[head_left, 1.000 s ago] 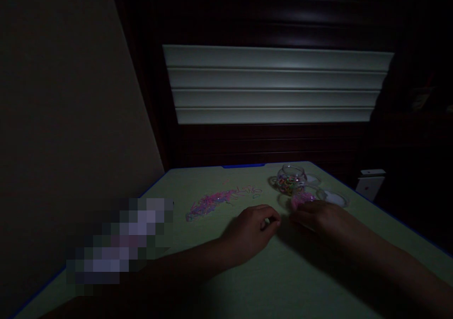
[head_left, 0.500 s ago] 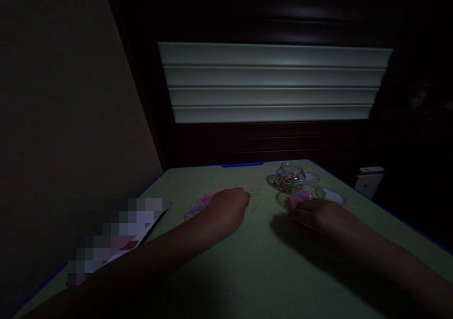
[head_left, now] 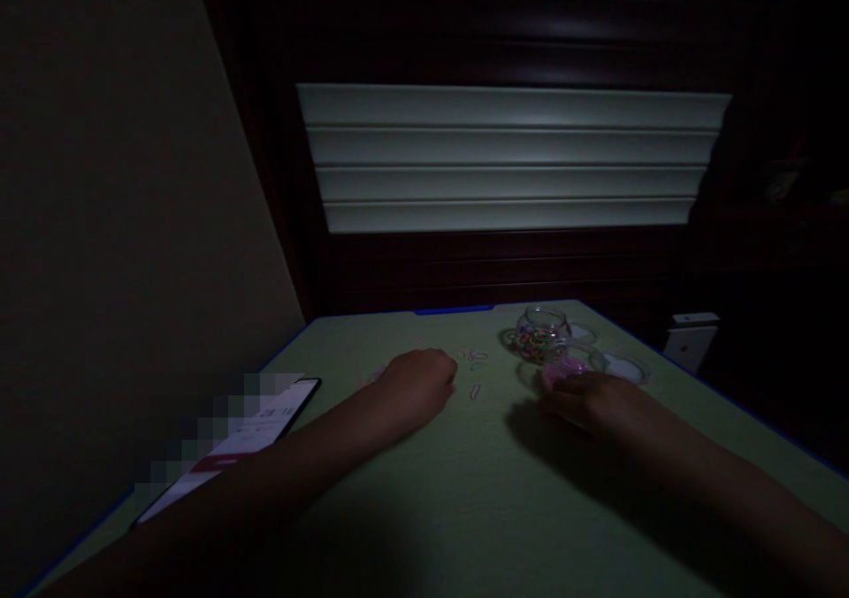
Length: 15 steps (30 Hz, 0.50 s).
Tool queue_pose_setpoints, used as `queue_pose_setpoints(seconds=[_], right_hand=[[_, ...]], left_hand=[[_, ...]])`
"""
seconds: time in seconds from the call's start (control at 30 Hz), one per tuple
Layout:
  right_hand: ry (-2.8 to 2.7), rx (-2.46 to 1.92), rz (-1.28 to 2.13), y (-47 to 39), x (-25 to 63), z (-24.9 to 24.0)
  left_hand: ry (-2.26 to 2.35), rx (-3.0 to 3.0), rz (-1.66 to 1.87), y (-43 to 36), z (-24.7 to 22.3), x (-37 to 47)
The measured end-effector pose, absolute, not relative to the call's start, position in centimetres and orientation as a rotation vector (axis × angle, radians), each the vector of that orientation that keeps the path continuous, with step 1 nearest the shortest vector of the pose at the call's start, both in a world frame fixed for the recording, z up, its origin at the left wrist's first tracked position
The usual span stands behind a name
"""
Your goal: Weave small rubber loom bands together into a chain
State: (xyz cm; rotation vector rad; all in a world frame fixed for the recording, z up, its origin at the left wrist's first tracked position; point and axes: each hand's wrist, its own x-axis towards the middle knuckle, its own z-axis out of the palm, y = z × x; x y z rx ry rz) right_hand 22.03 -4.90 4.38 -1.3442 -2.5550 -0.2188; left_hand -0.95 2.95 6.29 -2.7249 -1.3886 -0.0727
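My left hand (head_left: 419,387) is closed, knuckles up, over the middle of the table; what its fingers hold, if anything, is hidden beneath it. A bit of pink-purple rubber bands (head_left: 375,375) shows behind its wrist. Several loose bands (head_left: 472,355) lie just past the fingertips, and a single band (head_left: 476,392) is nearer to me. On the right, my right hand (head_left: 593,401) is closed around the side of a small clear jar (head_left: 584,353) with pink bands (head_left: 563,370) inside. Another clear jar (head_left: 542,337), holding multicoloured bands, stands upright behind it.
Clear round lids (head_left: 627,368) lie right of the jars. A phone (head_left: 269,421) with a lit screen rests at the table's left, partly behind my left forearm. The green table (head_left: 457,509) has a blue edge and meets a dark panelled wall. A white box (head_left: 691,341) stands beyond its right side.
My left hand has shifted slightly left and back. Much less of the pink-purple bands shows beside it, and more of the phone screen is visible. My right hand stays on the jar.
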Motion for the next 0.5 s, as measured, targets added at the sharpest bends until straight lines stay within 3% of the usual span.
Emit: queue_pose_setpoints(seconds=[0.5], right_hand=[[-2.572,-1.342,-0.246,-4.7,22.3,4.1]], left_hand=[[-1.177,-2.770,-0.186,2.5,3.1,0.2]])
